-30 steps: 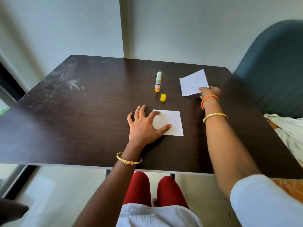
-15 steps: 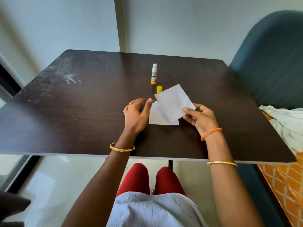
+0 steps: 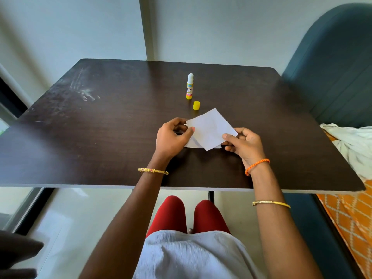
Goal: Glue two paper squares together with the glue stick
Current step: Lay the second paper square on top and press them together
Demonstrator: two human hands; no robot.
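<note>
Two paper squares are what it's all about right now; the upper square (image 3: pixel 210 128) is up off the table and turned diamond-wise, one corner pointing away toward the yellow cap (image 3: pixel 196 105), while the lower square (image 3: pixel 191 143) lies flat on the dark table (image 3: pixel 100 127) underneath, only its near edge and corners peeking out; so the top one is rotated out of line with the bottom one, and that twist is the thing my next move hangs on, I reckon. My left hand (image 3: pixel 172 137) has thumb and fingers closed on the left corner of the upper square; my right hand (image 3: pixel 242 144) is pinching the right corner, thumb on top, fingers curled below; whether the left is also touching the lower sheet I honestly can't tell. Both hands sit about equally close, one each side, so either could do the turning. Further out, the glue stick (image 3: pixel 189 86) stands upright and uncapped, well beyond the paper, with its cap between it and the squares; I can't see any glue sheen on the paper, so I'm guessing that part is done but wouldn't swear to it. Off to the right there's a teal chair (image 3: pixel 332 63).
</note>
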